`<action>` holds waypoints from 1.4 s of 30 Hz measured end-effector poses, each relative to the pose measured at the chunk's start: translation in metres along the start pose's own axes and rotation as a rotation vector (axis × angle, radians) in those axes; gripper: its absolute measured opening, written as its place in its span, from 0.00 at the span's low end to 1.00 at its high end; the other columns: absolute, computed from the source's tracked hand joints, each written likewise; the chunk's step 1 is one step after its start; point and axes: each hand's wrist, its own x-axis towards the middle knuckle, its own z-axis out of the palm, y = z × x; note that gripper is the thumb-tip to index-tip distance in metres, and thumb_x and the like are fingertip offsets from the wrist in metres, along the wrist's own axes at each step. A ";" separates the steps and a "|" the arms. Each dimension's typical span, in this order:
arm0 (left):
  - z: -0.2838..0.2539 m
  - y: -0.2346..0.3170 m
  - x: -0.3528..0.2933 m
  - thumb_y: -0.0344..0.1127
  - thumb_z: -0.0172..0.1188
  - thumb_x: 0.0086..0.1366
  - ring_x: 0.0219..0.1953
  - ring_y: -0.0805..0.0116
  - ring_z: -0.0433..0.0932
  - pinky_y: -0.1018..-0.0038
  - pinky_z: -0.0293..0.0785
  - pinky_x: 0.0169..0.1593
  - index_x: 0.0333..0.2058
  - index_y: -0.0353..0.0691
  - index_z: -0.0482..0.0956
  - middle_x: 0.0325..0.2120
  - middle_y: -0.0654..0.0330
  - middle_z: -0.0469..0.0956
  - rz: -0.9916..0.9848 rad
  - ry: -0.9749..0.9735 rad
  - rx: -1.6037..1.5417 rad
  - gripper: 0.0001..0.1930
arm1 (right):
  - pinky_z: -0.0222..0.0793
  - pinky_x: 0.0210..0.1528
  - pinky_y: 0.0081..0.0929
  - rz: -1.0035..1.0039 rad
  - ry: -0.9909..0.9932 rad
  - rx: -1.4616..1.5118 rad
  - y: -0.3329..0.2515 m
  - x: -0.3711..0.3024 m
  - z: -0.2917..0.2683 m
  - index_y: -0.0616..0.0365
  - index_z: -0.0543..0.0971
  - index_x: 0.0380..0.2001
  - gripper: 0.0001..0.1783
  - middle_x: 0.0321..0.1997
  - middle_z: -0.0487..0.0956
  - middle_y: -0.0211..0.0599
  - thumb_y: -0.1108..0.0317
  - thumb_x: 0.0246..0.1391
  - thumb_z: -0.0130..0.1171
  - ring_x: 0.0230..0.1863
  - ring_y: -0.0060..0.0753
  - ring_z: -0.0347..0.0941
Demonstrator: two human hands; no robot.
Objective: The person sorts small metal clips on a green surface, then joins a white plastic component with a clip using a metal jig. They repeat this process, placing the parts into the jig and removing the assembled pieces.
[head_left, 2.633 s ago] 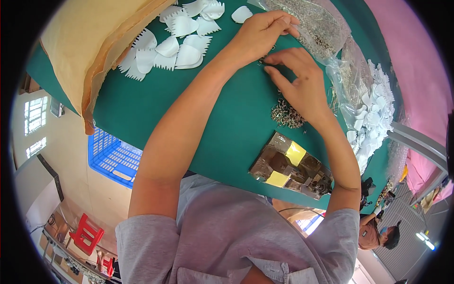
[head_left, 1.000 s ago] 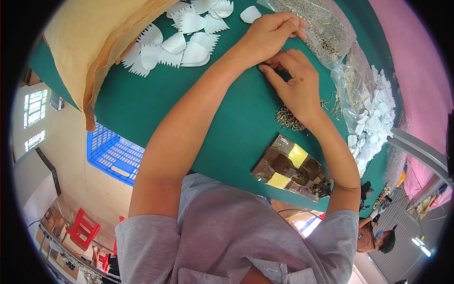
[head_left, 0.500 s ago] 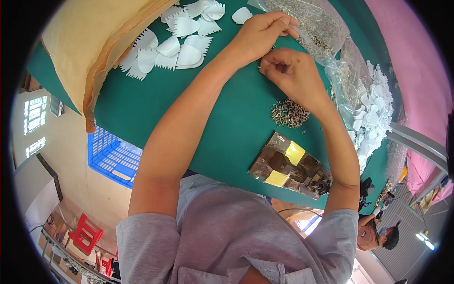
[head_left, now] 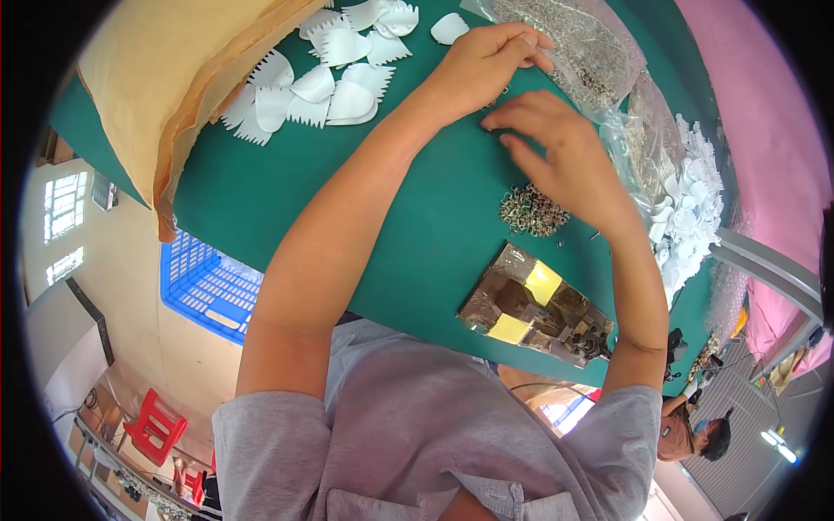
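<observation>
At the far side of the green table, my left hand (head_left: 486,68) is closed, thumb and fingers pressed together beside a clear plastic bag (head_left: 599,48) of small metal pieces. Whatever it holds, if anything, is hidden. A few small metal bits (head_left: 502,94) show at its near edge. Just to the right and nearer, my right hand (head_left: 563,148) is open, thumb apart from the bent fingers, with nothing visible between them. Below it lies a heap of small metal clips or rings (head_left: 532,211).
White comb-edged pieces (head_left: 339,87) lie at the far left, with one (head_left: 449,29) apart. More are heaped (head_left: 682,208) at the right. A metal block with yellow tape (head_left: 530,304) sits near the front edge. A blue crate (head_left: 204,291) stands left below; a person (head_left: 691,434) is at lower right.
My right hand has drawn slightly back and right, and its thumb and fingers have parted from a pinch. My left hand has hardly moved.
</observation>
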 end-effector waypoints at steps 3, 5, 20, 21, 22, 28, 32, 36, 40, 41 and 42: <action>-0.001 0.003 -0.004 0.40 0.49 0.79 0.44 0.73 0.81 0.74 0.77 0.43 0.52 0.38 0.84 0.41 0.64 0.88 0.021 -0.029 -0.048 0.18 | 0.75 0.52 0.44 -0.067 -0.056 -0.134 -0.003 -0.005 0.004 0.60 0.83 0.35 0.07 0.42 0.82 0.40 0.78 0.52 0.62 0.49 0.46 0.78; -0.001 0.006 -0.006 0.40 0.48 0.79 0.45 0.74 0.81 0.74 0.77 0.42 0.53 0.38 0.83 0.41 0.63 0.88 -0.026 -0.035 -0.040 0.18 | 0.75 0.51 0.43 -0.046 -0.156 -0.128 -0.007 -0.017 -0.007 0.60 0.83 0.34 0.06 0.42 0.82 0.39 0.79 0.52 0.62 0.48 0.46 0.78; -0.001 0.025 -0.010 0.41 0.46 0.82 0.51 0.68 0.81 0.70 0.77 0.57 0.54 0.35 0.82 0.43 0.59 0.86 -0.103 0.003 -0.116 0.19 | 0.76 0.50 0.40 0.088 0.241 -0.057 0.037 0.004 0.020 0.56 0.85 0.42 0.11 0.41 0.82 0.40 0.76 0.56 0.63 0.48 0.47 0.78; -0.002 0.019 -0.008 0.41 0.46 0.82 0.51 0.68 0.81 0.70 0.77 0.57 0.54 0.35 0.82 0.43 0.59 0.86 -0.104 0.008 -0.113 0.19 | 0.76 0.50 0.40 0.085 0.238 -0.054 0.038 0.001 0.018 0.56 0.85 0.42 0.11 0.41 0.82 0.40 0.76 0.56 0.63 0.48 0.47 0.78; -0.003 0.011 -0.004 0.41 0.46 0.82 0.51 0.68 0.81 0.70 0.76 0.58 0.54 0.35 0.82 0.44 0.58 0.87 -0.070 0.001 -0.106 0.19 | 0.76 0.48 0.39 0.117 0.212 -0.029 0.040 -0.004 0.016 0.56 0.85 0.41 0.10 0.40 0.82 0.40 0.76 0.55 0.63 0.46 0.46 0.78; -0.001 0.002 -0.001 0.42 0.46 0.82 0.51 0.67 0.81 0.70 0.75 0.60 0.54 0.35 0.82 0.45 0.58 0.87 -0.028 -0.020 -0.078 0.20 | 0.77 0.42 0.35 0.247 0.232 0.050 0.040 -0.015 0.010 0.57 0.85 0.40 0.11 0.37 0.81 0.37 0.78 0.55 0.61 0.44 0.40 0.79; -0.003 0.002 -0.001 0.41 0.46 0.82 0.51 0.67 0.82 0.70 0.75 0.61 0.54 0.34 0.82 0.45 0.58 0.87 -0.058 -0.021 -0.083 0.20 | 0.77 0.44 0.35 0.205 0.238 0.051 0.036 -0.017 0.015 0.56 0.86 0.42 0.11 0.37 0.81 0.37 0.76 0.55 0.63 0.45 0.40 0.79; -0.001 0.002 -0.001 0.41 0.46 0.82 0.51 0.68 0.82 0.70 0.75 0.61 0.54 0.34 0.82 0.45 0.58 0.87 -0.065 -0.026 -0.114 0.20 | 0.76 0.47 0.37 0.164 0.229 0.011 0.034 -0.020 0.015 0.55 0.86 0.43 0.11 0.39 0.81 0.36 0.74 0.55 0.65 0.45 0.41 0.78; -0.003 -0.001 -0.001 0.40 0.45 0.82 0.51 0.69 0.82 0.71 0.75 0.62 0.54 0.34 0.82 0.45 0.57 0.87 -0.032 -0.035 -0.110 0.19 | 0.76 0.50 0.38 0.159 0.205 -0.042 0.035 -0.021 0.013 0.55 0.85 0.41 0.10 0.41 0.81 0.36 0.71 0.55 0.67 0.47 0.44 0.78; -0.003 -0.001 -0.001 0.40 0.45 0.82 0.51 0.69 0.82 0.71 0.75 0.62 0.54 0.34 0.82 0.44 0.57 0.87 -0.030 -0.038 -0.116 0.19 | 0.76 0.50 0.38 0.181 0.192 -0.041 0.035 -0.022 0.013 0.55 0.85 0.41 0.10 0.41 0.81 0.36 0.71 0.55 0.68 0.47 0.44 0.78; -0.003 -0.001 -0.001 0.40 0.45 0.82 0.51 0.69 0.82 0.71 0.75 0.62 0.54 0.34 0.82 0.44 0.57 0.87 -0.030 -0.038 -0.117 0.19 | 0.76 0.50 0.38 0.182 0.192 -0.042 0.036 -0.022 0.012 0.55 0.85 0.41 0.10 0.41 0.81 0.36 0.71 0.55 0.68 0.47 0.44 0.78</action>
